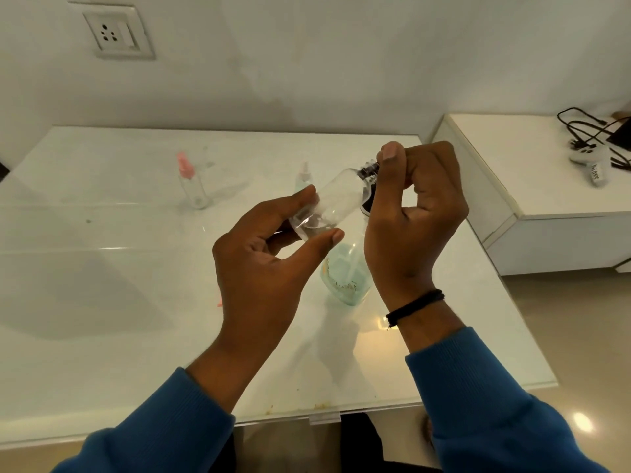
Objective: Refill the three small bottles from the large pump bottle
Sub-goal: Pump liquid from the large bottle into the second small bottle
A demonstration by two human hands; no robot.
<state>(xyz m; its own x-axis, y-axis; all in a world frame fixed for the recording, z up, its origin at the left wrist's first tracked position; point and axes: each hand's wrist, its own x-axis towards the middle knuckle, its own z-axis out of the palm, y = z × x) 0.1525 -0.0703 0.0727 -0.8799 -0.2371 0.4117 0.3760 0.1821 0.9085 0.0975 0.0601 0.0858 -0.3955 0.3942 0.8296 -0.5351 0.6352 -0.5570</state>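
Left hand (263,264) gripping clear rounded small bottle (324,206), right hand (415,213) pinching its ribbed cap (370,168)

A white wall (307,63) with a socket (116,32) backs the glossy table (102,268); a white cabinet (532,186) stands right
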